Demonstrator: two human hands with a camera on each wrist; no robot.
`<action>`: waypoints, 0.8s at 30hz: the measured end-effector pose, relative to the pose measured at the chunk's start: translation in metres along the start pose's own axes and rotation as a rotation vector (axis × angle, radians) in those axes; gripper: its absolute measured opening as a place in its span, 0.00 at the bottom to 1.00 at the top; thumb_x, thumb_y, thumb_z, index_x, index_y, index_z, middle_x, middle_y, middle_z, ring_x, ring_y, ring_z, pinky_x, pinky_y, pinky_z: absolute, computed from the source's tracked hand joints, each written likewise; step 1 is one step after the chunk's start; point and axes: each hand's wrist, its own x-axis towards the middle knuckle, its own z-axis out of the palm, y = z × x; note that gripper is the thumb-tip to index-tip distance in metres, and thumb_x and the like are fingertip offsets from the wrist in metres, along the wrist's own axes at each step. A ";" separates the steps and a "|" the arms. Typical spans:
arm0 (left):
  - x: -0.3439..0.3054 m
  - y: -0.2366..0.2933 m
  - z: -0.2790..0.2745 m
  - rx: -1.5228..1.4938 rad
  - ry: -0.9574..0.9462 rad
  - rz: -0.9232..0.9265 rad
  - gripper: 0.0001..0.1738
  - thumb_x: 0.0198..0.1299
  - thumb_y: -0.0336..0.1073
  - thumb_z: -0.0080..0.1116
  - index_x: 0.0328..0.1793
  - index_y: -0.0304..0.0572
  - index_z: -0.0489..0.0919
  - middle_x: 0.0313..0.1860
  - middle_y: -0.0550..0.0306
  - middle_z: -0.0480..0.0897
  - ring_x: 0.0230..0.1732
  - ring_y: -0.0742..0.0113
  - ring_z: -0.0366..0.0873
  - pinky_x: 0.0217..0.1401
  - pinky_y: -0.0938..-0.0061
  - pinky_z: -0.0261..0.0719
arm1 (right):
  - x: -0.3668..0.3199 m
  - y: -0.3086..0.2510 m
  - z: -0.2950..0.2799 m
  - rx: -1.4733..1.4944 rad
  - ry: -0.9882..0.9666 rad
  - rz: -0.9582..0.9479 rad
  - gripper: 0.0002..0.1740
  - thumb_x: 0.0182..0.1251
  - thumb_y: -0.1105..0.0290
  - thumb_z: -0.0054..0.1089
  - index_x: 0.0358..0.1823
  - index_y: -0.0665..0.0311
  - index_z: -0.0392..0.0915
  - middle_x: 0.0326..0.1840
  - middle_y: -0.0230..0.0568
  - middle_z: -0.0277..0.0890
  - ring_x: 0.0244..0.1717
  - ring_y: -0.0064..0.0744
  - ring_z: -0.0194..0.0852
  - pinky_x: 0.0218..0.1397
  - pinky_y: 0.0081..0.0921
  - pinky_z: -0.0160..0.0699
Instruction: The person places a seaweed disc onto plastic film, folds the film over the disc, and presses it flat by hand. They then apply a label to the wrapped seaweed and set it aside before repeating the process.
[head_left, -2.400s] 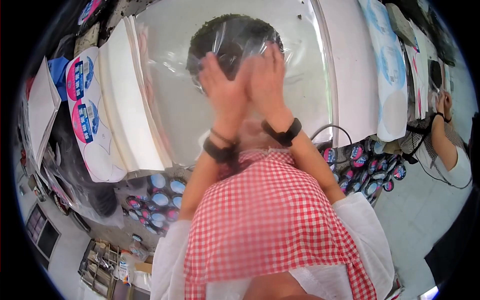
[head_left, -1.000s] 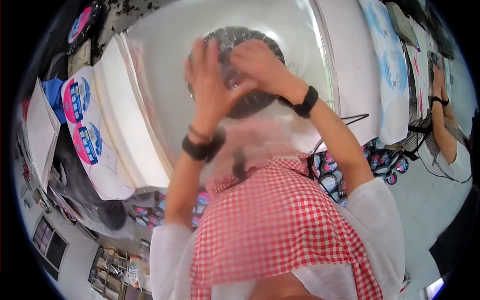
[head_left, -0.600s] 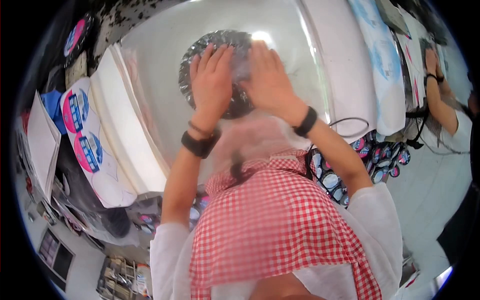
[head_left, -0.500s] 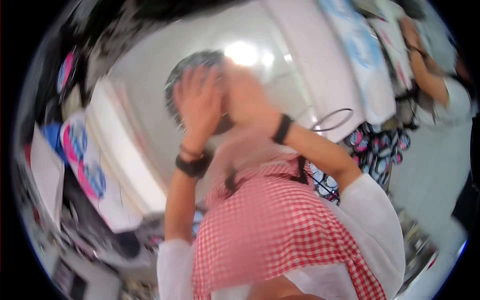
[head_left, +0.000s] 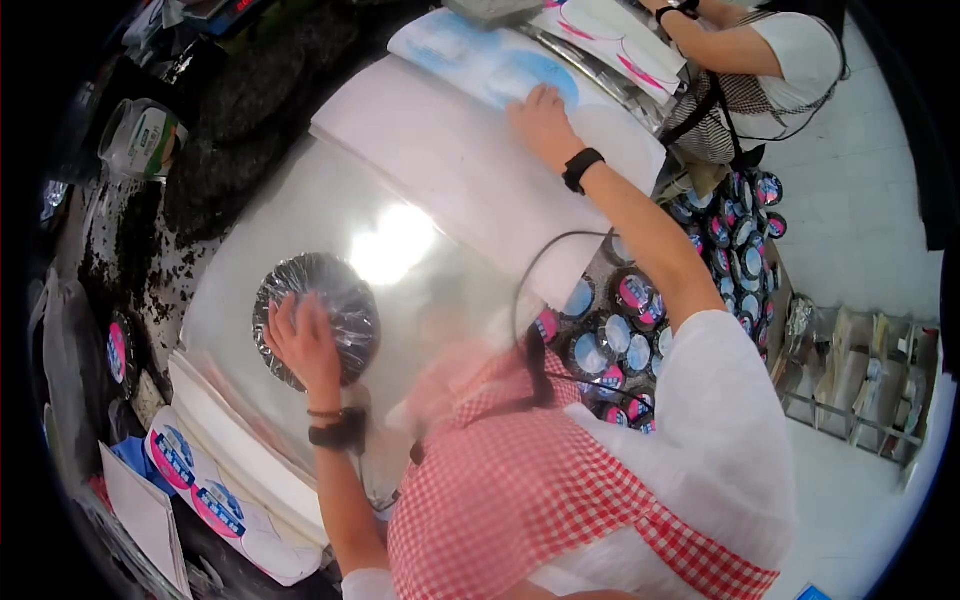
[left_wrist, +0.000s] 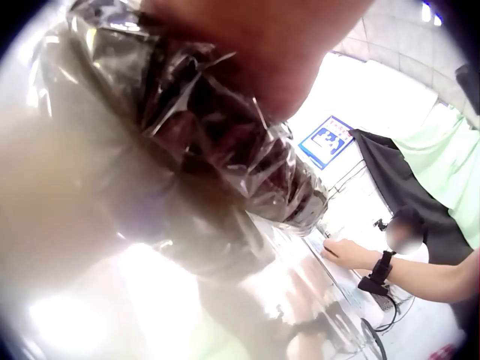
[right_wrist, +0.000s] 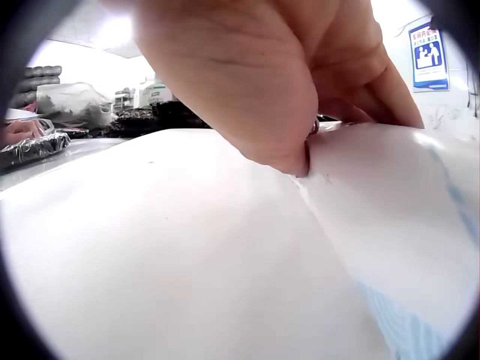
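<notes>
A round dark disc in clear, crinkled wrap lies on the pale, shiny work surface. My left hand rests on its left part, fingers slightly bent and spread; the wrapped edge also shows close up in the left wrist view. At the upper right, my right hand is on a sheet printed with blue circles. In the right wrist view the right hand has thumb and curled fingers at the sheet's edge, seeming to pinch it; the fingertips are partly hidden.
Pink-and-blue printed sheets and stacked white paper lie at the left. A clear tub and dark crumbs stand beyond. Many labelled round packs fill the right side below a loose black cable. Another person works at upper right.
Both hands were on the disc; the right one has left it and reached across to the blue-printed sheet. The left has stayed on the disc. The head view has swung to the right.
</notes>
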 end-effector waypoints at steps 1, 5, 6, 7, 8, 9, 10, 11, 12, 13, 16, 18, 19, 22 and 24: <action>0.000 -0.002 -0.001 -0.012 -0.003 0.006 0.13 0.66 0.41 0.55 0.53 0.52 0.84 0.61 0.56 0.76 0.69 0.49 0.65 0.73 0.51 0.54 | -0.003 0.000 -0.004 0.005 -0.042 -0.039 0.08 0.63 0.69 0.51 0.42 0.61 0.73 0.46 0.71 0.75 0.45 0.62 0.78 0.38 0.46 0.79; 0.001 -0.003 -0.001 -0.011 0.008 0.018 0.12 0.66 0.39 0.55 0.53 0.51 0.84 0.60 0.54 0.77 0.69 0.49 0.66 0.73 0.52 0.55 | 0.010 0.043 -0.018 0.744 -0.247 0.050 0.10 0.64 0.70 0.50 0.44 0.64 0.71 0.39 0.67 0.75 0.39 0.62 0.77 0.36 0.45 0.80; 0.001 -0.003 -0.001 0.001 0.009 0.024 0.12 0.67 0.39 0.54 0.53 0.51 0.84 0.60 0.54 0.77 0.69 0.49 0.66 0.73 0.52 0.55 | 0.010 0.042 -0.018 0.721 -0.193 0.070 0.11 0.64 0.68 0.51 0.45 0.64 0.71 0.38 0.63 0.75 0.39 0.60 0.78 0.35 0.45 0.80; 0.001 -0.005 0.000 -0.005 0.022 0.043 0.12 0.67 0.38 0.54 0.53 0.52 0.83 0.59 0.54 0.77 0.68 0.49 0.66 0.72 0.52 0.55 | 0.008 0.038 -0.020 0.702 -0.140 0.091 0.12 0.65 0.66 0.52 0.45 0.64 0.70 0.36 0.60 0.76 0.38 0.58 0.78 0.35 0.44 0.80; 0.002 -0.005 0.000 0.000 0.020 0.040 0.12 0.67 0.38 0.54 0.53 0.52 0.83 0.59 0.54 0.77 0.68 0.49 0.66 0.73 0.53 0.55 | 0.004 0.033 -0.022 0.681 -0.086 0.116 0.13 0.65 0.65 0.52 0.46 0.64 0.70 0.34 0.56 0.77 0.37 0.56 0.79 0.34 0.44 0.81; 0.002 -0.004 0.000 0.004 0.018 0.037 0.12 0.67 0.38 0.53 0.54 0.52 0.83 0.59 0.55 0.77 0.69 0.49 0.66 0.73 0.53 0.55 | 0.002 0.020 -0.025 0.439 -0.060 0.065 0.18 0.63 0.58 0.56 0.46 0.64 0.70 0.33 0.52 0.78 0.36 0.56 0.78 0.35 0.45 0.80; 0.001 -0.003 -0.001 0.008 0.015 0.035 0.13 0.67 0.37 0.53 0.54 0.51 0.83 0.59 0.55 0.77 0.69 0.49 0.66 0.73 0.53 0.55 | 0.003 0.014 -0.020 0.330 -0.161 0.036 0.20 0.62 0.56 0.58 0.47 0.64 0.70 0.35 0.53 0.78 0.37 0.57 0.78 0.36 0.45 0.80; 0.002 -0.002 -0.003 -0.008 0.012 0.036 0.13 0.68 0.38 0.52 0.55 0.51 0.82 0.59 0.55 0.77 0.68 0.50 0.67 0.73 0.54 0.53 | 0.009 0.010 -0.012 0.222 -0.257 0.008 0.22 0.60 0.55 0.60 0.47 0.63 0.69 0.38 0.53 0.77 0.39 0.58 0.77 0.36 0.45 0.80; 0.002 -0.003 -0.002 -0.011 0.011 0.027 0.14 0.68 0.38 0.52 0.57 0.51 0.81 0.59 0.55 0.77 0.68 0.50 0.67 0.74 0.54 0.53 | 0.016 0.007 -0.007 0.115 -0.348 -0.020 0.24 0.59 0.53 0.62 0.47 0.63 0.69 0.40 0.54 0.77 0.41 0.59 0.77 0.37 0.45 0.79; 0.002 -0.004 0.000 -0.016 0.011 0.014 0.15 0.68 0.38 0.52 0.58 0.51 0.80 0.59 0.55 0.77 0.68 0.51 0.67 0.74 0.54 0.53 | 0.020 0.019 -0.006 0.381 -0.342 0.046 0.24 0.58 0.52 0.63 0.47 0.63 0.69 0.40 0.53 0.77 0.41 0.60 0.76 0.37 0.45 0.79; 0.001 -0.004 0.003 -0.084 0.032 -0.044 0.19 0.67 0.39 0.53 0.62 0.45 0.75 0.58 0.54 0.78 0.69 0.52 0.67 0.74 0.54 0.52 | 0.019 0.059 -0.011 0.827 -0.180 0.151 0.24 0.57 0.53 0.65 0.45 0.61 0.69 0.37 0.50 0.77 0.40 0.61 0.76 0.38 0.46 0.79; 0.000 -0.001 0.001 -0.172 0.044 -0.108 0.20 0.66 0.40 0.53 0.62 0.42 0.75 0.58 0.53 0.78 0.69 0.52 0.66 0.74 0.54 0.51 | 0.004 0.042 -0.006 0.694 0.047 0.125 0.21 0.58 0.55 0.66 0.42 0.62 0.71 0.30 0.48 0.77 0.35 0.56 0.76 0.41 0.44 0.78; -0.001 -0.003 0.001 -0.142 0.037 -0.078 0.19 0.66 0.39 0.55 0.60 0.40 0.75 0.58 0.52 0.78 0.69 0.51 0.66 0.74 0.53 0.52 | 0.001 0.038 -0.001 0.630 0.134 0.128 0.19 0.59 0.56 0.66 0.40 0.62 0.73 0.26 0.47 0.76 0.33 0.54 0.76 0.44 0.42 0.77; -0.001 -0.007 0.003 -0.070 0.046 -0.037 0.17 0.63 0.39 0.58 0.54 0.38 0.76 0.58 0.49 0.77 0.69 0.46 0.66 0.74 0.52 0.54 | 0.011 0.111 0.008 1.144 0.001 0.697 0.11 0.61 0.62 0.63 0.33 0.64 0.78 0.34 0.49 0.79 0.40 0.46 0.76 0.46 0.35 0.76; 0.001 -0.002 0.000 -0.047 0.054 -0.053 0.16 0.61 0.38 0.60 0.50 0.36 0.76 0.59 0.46 0.76 0.68 0.43 0.65 0.73 0.52 0.55 | -0.002 0.187 0.026 1.338 0.252 0.948 0.13 0.67 0.64 0.54 0.41 0.69 0.76 0.41 0.51 0.78 0.45 0.48 0.76 0.53 0.36 0.76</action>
